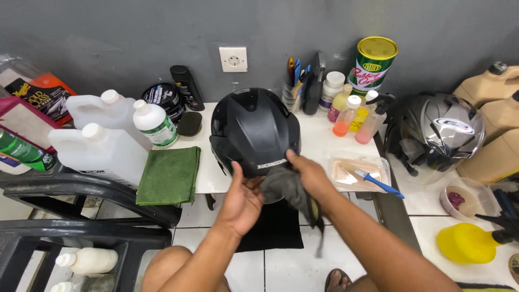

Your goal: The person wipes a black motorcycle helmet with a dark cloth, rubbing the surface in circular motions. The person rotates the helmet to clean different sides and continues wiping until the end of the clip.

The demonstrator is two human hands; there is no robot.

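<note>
The black helmet (254, 131) rests on the white surface (319, 141). The left hand (243, 201) cups its lower rim, fingers spread. The right hand (309, 176) presses a grey cloth (286, 187) against it.

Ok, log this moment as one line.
left hand: steadies matte black helmet | right hand: presses dark grey cloth on rim
</note>
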